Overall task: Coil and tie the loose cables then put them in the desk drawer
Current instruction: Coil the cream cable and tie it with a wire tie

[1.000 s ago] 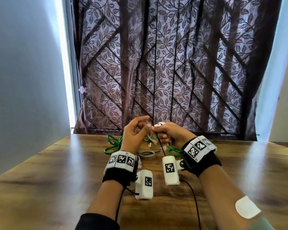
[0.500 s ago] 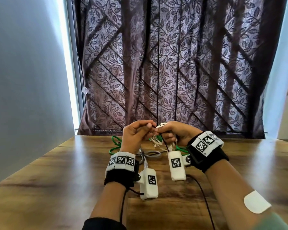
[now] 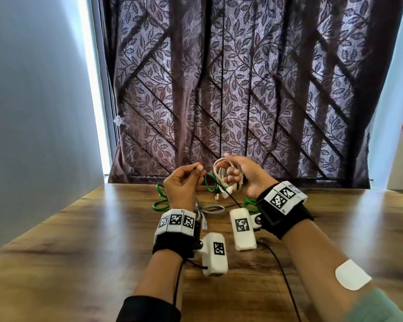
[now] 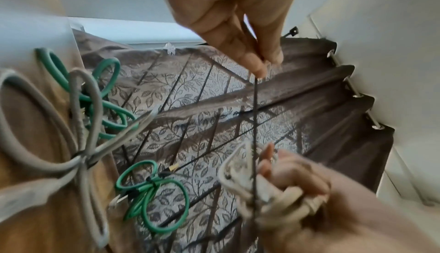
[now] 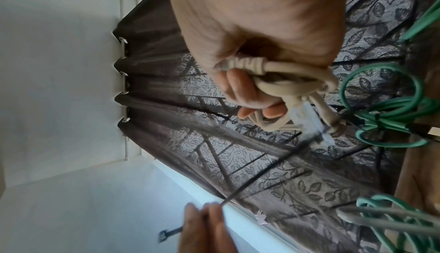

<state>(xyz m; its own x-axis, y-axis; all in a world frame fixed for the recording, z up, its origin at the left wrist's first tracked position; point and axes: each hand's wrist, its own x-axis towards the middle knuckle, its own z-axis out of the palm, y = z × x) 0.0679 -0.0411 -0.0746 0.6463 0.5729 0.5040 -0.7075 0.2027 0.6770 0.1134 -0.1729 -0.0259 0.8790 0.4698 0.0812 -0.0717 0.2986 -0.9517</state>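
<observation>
Meanwhile, at a wooden desk (image 3: 79, 240) filling the lower frame, tied green cables (image 3: 159, 201) and a tied grey cable (image 3: 209, 209) lie at centre. Just above them, the right hand (image 3: 247, 177) clenches a coiled white cable (image 3: 221, 175), while the left hand (image 3: 182, 189) pinches a black zip tie (image 4: 255, 117) stretched between them. Tying appears underway; next likely comes threading the tie's end and pulling snug. No drawer is visible.

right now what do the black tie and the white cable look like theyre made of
Black tie: thin, stiff-looking strip with a square head, likely plastic such as nylon. White cable: smooth matte off-white jacket bending in soft loops, probably rubbery plastic; connector end looks clear hard plastic.
</observation>
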